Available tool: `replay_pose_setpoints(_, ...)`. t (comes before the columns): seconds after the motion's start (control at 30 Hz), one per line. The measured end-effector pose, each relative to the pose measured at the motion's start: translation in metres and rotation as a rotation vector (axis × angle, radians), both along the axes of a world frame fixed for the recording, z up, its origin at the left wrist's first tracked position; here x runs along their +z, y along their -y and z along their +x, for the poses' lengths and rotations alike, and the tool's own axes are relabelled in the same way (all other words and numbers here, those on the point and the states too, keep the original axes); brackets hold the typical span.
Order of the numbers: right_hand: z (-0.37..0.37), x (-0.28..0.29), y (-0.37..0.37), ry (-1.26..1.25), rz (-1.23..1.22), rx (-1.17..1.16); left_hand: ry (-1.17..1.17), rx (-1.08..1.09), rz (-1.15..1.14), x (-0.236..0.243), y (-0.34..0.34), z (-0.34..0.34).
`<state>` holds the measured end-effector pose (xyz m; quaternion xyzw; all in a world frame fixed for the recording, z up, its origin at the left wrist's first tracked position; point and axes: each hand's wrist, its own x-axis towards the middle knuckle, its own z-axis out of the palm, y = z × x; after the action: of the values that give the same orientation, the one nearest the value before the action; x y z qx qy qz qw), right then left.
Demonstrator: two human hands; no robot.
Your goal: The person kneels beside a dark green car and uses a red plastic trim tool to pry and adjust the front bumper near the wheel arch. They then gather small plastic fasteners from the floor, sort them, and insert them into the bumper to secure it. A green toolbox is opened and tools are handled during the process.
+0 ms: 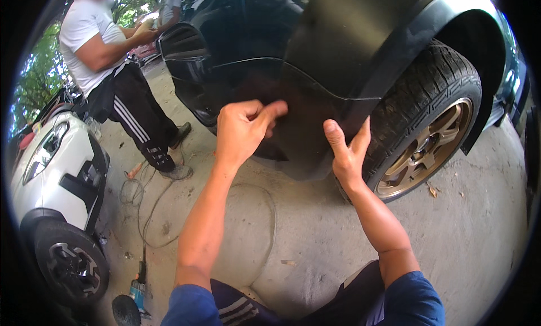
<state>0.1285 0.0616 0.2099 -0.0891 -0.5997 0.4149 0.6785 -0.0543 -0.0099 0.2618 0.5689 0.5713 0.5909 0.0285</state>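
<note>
Where the glossy dark car body [256, 27] drops toward the wheel, the smooth black plastic bumper corner [307, 120] sits just beside the black rubber tyre [434, 83] with its bronze spoked rim [420, 151]. The left hand [242, 126] is in front of the bumper corner, fingers curled in and thumb pointing right; whether it pinches anything cannot be told. The right hand [349, 154] is at the edge nearest the tyre, thumb and fingers spread wide; how firmly it touches is unclear. Below lies the grey concrete floor [315, 230], with a corded teal power tool [137, 292] at lower left. Beyond it stand a white car [62, 168] and a person in a white T-shirt [93, 41].
</note>
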Motion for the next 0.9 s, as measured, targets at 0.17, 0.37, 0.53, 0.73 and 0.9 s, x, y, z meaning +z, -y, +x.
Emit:
replay_pose_setpoints(0.17, -0.002, -0.002, -0.001, 0.016, 0.025, -0.055, 0.050, 0.055, -0.049, 0.034, -0.008, 0.007)
replay_pose_setpoints(0.37, -0.001, -0.005, -0.002, 0.015, -0.031, -0.085, 0.120, 0.069, 0.037, 0.031, -0.014, 0.021)
replay_pose_setpoints(0.53, -0.004, -0.010, -0.005, -0.023, -0.028, -0.118, 0.039, 0.086, 0.109, 0.024, -0.022, 0.014)
replay_pose_setpoints(0.73, -0.004, -0.012, -0.005, -0.009, -0.034, -0.158, -0.193, 0.092, 0.249, 0.013, -0.027, 0.002)
replay_pose_setpoints(0.9, -0.003, -0.010, -0.004, 0.026, -0.005, -0.171, -0.013, -0.016, -0.172, -0.008, 0.001, -0.031)
